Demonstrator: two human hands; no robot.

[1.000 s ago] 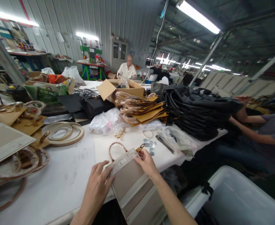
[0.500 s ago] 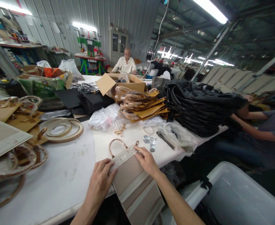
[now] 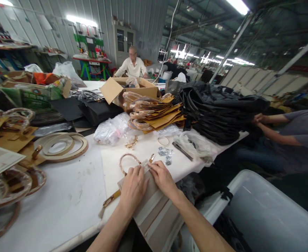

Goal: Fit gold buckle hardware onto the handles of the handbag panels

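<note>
A beige bag panel (image 3: pixel 156 213) hangs over the table's front edge, its upper end on the tabletop. My left hand (image 3: pixel 134 185) lies over that end with bent fingers pressed onto it. Close beside it, my right hand (image 3: pixel 163 175) pinches the top edge between thumb and fingers; whatever small part may be under the fingertips is hidden. A round wrapped handle (image 3: pixel 127 157) curves out beyond the edge. One tan strap with a metal buckle (image 3: pixel 151 158) points away past my right fingers, and another buckled strap (image 3: pixel 110 199) sticks out left of my left wrist.
Small metal plates (image 3: pixel 165 152), gold hardware (image 3: pixel 131 142) and a dark metal tool (image 3: pixel 182 151) lie beyond my hands. Behind are stacked brown pieces (image 3: pixel 161 117) and black bags (image 3: pixel 214 112). A translucent bin (image 3: pixel 269 210) stands right; a co-worker's hands (image 3: pixel 259 118) touch the black stack.
My left hand has slid right along the panel's top edge, close to my right hand. The left buckled strap now shows. The view has turned slightly right.
</note>
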